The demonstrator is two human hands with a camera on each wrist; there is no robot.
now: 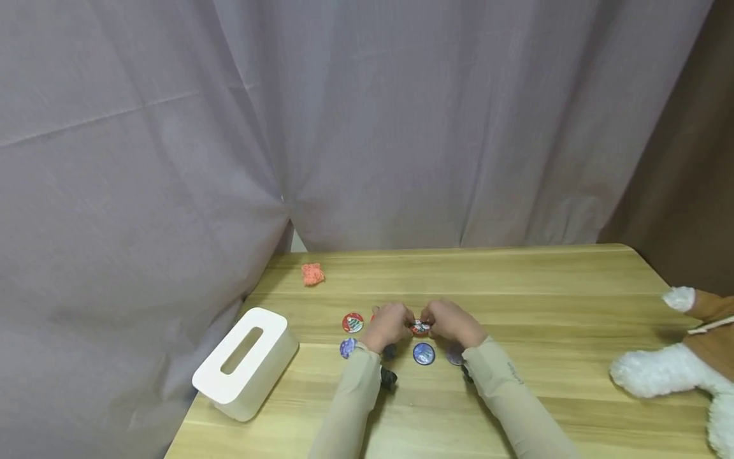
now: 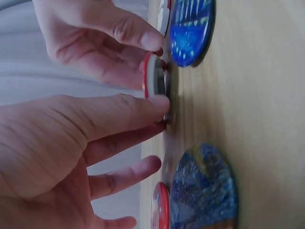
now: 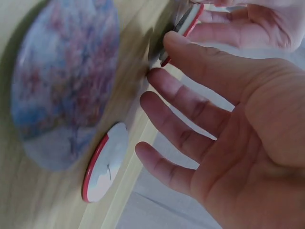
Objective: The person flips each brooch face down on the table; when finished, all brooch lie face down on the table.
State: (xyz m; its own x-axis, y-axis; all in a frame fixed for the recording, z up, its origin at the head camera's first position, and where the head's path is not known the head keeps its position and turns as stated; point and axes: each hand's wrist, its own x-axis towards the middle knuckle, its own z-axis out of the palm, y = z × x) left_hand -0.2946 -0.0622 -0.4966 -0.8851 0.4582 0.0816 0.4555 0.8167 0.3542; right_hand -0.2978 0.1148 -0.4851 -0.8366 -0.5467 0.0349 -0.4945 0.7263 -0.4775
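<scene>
While left hand (image 1: 387, 326) and right hand (image 1: 453, 320) pinch one badge (image 1: 420, 328), red-rimmed, spare fingers (image 3: 177, 120) parted

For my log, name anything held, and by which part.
A red-rimmed badge, by its opposite edges: left hand at one, right hand at the other.

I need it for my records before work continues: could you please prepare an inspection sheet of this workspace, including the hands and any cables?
Surface: light wooden table, with visible grain.
Job's things: red-edged disc in the fingers; tree-patterned disc, blue disc and purple disc lie on the table; further ones partly hidden.
Clutter: white slotted box, orange stringy bundle; plush toy, cut off by the frame.
Hands: left hand and right hand pinch the same red-edged disc from opposite sides.
Cables: nothing seen.
Surroundings: grey curtain behind the table.
</scene>
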